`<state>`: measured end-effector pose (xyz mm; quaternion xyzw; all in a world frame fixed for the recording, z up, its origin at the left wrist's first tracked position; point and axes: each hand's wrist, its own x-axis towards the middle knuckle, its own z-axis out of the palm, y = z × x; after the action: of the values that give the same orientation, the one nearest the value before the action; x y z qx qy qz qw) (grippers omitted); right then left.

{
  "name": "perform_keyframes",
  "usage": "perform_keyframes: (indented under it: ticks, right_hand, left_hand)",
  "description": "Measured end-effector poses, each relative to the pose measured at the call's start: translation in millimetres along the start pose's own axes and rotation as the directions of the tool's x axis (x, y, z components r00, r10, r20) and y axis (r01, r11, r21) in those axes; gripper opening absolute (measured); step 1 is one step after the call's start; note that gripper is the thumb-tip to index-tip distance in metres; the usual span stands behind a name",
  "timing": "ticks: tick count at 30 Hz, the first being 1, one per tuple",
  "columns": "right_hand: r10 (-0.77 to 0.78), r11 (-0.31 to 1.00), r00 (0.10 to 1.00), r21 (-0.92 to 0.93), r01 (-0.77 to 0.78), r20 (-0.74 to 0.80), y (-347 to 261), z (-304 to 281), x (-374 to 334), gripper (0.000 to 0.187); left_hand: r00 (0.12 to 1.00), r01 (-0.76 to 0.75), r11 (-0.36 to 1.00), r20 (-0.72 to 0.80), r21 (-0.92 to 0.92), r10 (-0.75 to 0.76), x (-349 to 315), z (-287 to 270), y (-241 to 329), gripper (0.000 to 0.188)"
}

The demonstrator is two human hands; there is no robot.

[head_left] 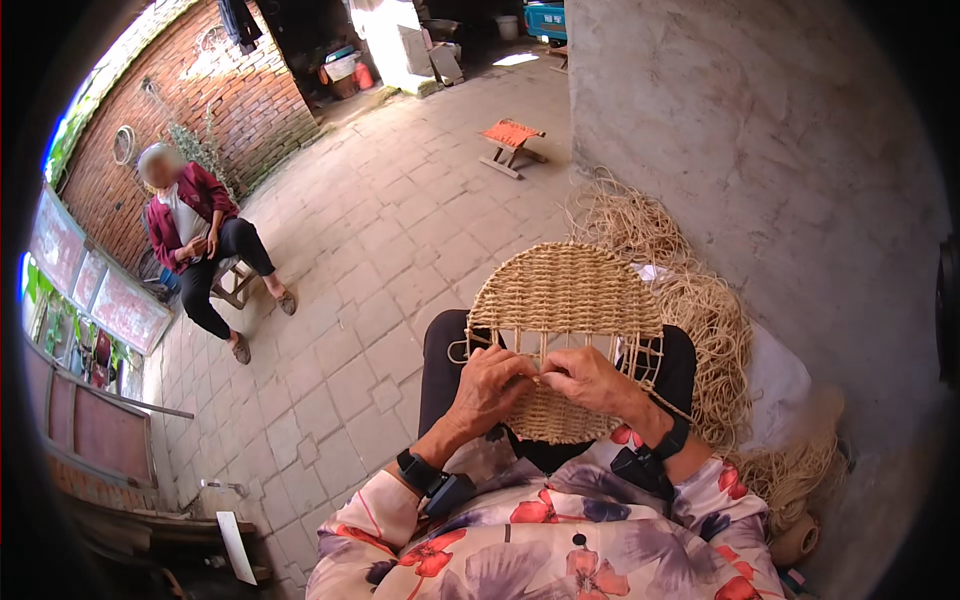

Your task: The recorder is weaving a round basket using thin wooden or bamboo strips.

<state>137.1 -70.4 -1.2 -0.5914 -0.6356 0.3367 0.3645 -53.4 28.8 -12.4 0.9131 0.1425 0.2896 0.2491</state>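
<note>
A rounded piece of tan cord weaving [570, 285] rests across my lap, its far half densely woven. An open band of bare lengthwise strands crosses its middle, and another woven part lies nearer my body. Over that band my left hand [490, 385] and my right hand [595, 382] meet, thumbs and fingertips pinched together at the strands. The cord between them is mostly hidden by the fingers. A loose length of cord [670, 406] trails off the right edge of the weaving. A small loop of cord sticks out at its left edge.
Heaps of loose tan cord [715, 350] lie to my right along a grey wall [760, 130], beside a white sack [775, 385]. An orange-topped folding stool [512, 134] stands ahead on the paving [390, 240]. A person [195, 225] sits at the left by a brick wall [250, 90].
</note>
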Motion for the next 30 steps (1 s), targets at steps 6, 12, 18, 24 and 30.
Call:
perform_keyframes:
  ticks: [6,12,18,24,30]
  right_hand:
    - [-0.083,0.995,0.980,-0.063,0.073,-0.181,-6.4,14.2,-3.7,0.012]
    - [-0.305,0.923,0.892,-0.333,0.191,-0.335,-4.0,29.1,-7.6,0.007]
    - [-0.324,0.895,0.867,-0.419,0.151,-0.379,-4.0,32.4,-9.1,0.012]
    - [-0.289,0.933,0.912,-0.300,0.200,-0.290,-1.9,18.0,-12.7,0.012]
    - [-0.218,0.945,0.957,-0.286,0.158,-0.192,-1.4,11.4,-16.4,0.009]
  left_hand:
    - [0.992,0.119,0.992,0.042,-0.030,-0.117,5.2,-8.0,8.8,0.011]
    - [0.989,0.132,0.985,0.075,-0.112,-0.124,7.6,-9.8,6.8,0.011]
    - [0.987,0.103,0.993,0.127,-0.050,-0.096,11.4,-5.9,0.1,0.013]
    - [0.970,0.177,0.967,0.198,-0.181,-0.140,16.5,-14.9,0.7,0.013]
    - [0.928,0.298,0.925,0.299,-0.236,-0.223,19.0,-21.3,3.4,0.013]
